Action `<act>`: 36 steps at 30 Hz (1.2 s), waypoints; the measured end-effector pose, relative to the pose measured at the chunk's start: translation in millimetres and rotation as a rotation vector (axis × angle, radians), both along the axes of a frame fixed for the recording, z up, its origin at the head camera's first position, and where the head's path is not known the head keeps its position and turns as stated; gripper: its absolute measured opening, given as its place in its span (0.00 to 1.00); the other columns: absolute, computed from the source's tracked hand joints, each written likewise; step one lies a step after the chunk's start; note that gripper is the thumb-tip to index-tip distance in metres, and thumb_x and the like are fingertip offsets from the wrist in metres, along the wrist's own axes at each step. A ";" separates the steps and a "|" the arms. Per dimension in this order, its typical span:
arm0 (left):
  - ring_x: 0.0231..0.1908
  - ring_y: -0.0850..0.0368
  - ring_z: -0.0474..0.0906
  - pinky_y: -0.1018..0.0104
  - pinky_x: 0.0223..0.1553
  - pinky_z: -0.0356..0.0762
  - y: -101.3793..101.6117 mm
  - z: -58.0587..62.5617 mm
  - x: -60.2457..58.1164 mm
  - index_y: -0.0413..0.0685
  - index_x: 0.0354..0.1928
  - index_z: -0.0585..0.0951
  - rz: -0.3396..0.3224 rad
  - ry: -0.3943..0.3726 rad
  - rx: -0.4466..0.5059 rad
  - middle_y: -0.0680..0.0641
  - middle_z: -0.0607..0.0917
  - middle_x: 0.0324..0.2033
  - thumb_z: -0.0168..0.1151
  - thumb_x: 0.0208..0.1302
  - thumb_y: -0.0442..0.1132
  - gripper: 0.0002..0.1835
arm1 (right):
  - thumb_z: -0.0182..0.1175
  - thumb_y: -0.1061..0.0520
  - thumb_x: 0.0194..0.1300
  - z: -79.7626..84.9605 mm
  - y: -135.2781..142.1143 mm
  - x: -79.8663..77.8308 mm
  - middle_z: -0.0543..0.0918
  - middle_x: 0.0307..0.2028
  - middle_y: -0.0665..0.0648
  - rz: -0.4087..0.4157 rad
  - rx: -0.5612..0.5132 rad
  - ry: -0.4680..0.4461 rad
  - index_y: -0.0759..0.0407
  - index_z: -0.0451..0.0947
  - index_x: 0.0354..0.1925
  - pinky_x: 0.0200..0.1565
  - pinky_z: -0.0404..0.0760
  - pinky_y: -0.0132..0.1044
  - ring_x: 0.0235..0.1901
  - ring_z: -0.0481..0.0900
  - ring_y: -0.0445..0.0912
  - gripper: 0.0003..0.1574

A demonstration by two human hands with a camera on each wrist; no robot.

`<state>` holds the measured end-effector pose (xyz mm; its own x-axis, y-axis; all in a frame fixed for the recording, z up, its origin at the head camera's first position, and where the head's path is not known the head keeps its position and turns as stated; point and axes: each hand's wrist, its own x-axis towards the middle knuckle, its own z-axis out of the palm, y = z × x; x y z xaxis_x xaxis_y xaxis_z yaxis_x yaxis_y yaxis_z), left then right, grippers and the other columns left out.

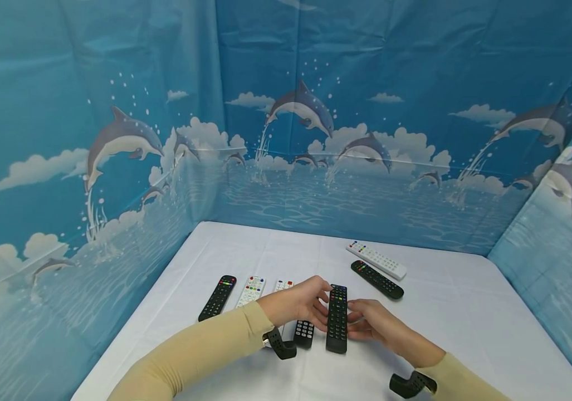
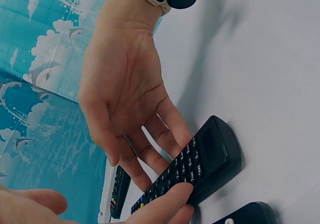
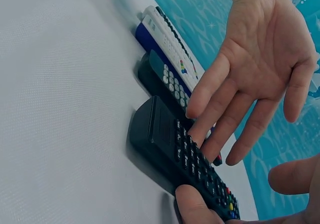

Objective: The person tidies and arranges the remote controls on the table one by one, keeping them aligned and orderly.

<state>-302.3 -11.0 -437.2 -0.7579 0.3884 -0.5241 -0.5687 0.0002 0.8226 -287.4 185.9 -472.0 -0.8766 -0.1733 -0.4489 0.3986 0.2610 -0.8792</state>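
A long black remote control (image 1: 337, 320) lies lengthwise on the white cloth between both hands, buttons facing up. On its left side my left hand (image 1: 308, 303) has its fingertips right at the edge. From the right, the loosely extended fingers of my right hand (image 1: 375, 324) meet the opposite edge. In the left wrist view, the right hand (image 2: 125, 83) shows its palm, thumb apart from the black remote (image 2: 185, 169). The right wrist view has the left hand (image 3: 260, 58) with fingers spread beside it. Partly under the left hand lies a black remote with pale buttons (image 1: 304, 333).
Left of the hands lie a black remote (image 1: 218, 298), a white remote (image 1: 252, 289) and another white one (image 1: 284, 285) partly hidden by the left arm. Farther back at right are a white remote (image 1: 377, 260) and a black remote (image 1: 377, 280). Dolphin-printed curtains (image 1: 316, 195) enclose the table.
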 end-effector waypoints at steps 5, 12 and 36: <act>0.52 0.20 0.70 0.29 0.50 0.74 -0.8 -0.9 0.8 0.19 0.66 0.62 0.003 0.006 0.000 0.20 0.70 0.47 0.50 0.68 0.44 0.35 | 0.46 0.52 0.78 0.2 -1.1 2.8 0.75 0.46 0.70 -0.004 -0.003 0.002 0.75 0.57 0.71 0.44 0.86 0.46 0.38 0.83 0.54 0.35; 0.52 0.20 0.70 0.30 0.51 0.74 -3.5 0.4 3.7 0.19 0.66 0.62 -0.007 0.004 0.003 0.19 0.70 0.48 0.50 0.68 0.44 0.35 | 0.47 0.54 0.77 -1.7 -1.4 4.7 0.76 0.45 0.69 -0.002 -0.003 0.008 0.74 0.58 0.71 0.42 0.86 0.45 0.37 0.84 0.54 0.34; 0.52 0.25 0.73 0.34 0.57 0.72 -9.2 0.9 11.8 0.19 0.66 0.62 -0.043 0.043 -0.016 0.21 0.73 0.47 0.50 0.69 0.45 0.36 | 0.49 0.56 0.74 2.3 -0.2 17.6 0.77 0.46 0.70 0.000 -0.004 -0.010 0.75 0.61 0.69 0.43 0.86 0.47 0.38 0.84 0.54 0.34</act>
<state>-290.4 -20.2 -436.3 -0.7625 0.4131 -0.4980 -0.5324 0.0369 0.8457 -269.8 185.7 -469.7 -0.8719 -0.1751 -0.4573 0.4077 0.2576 -0.8760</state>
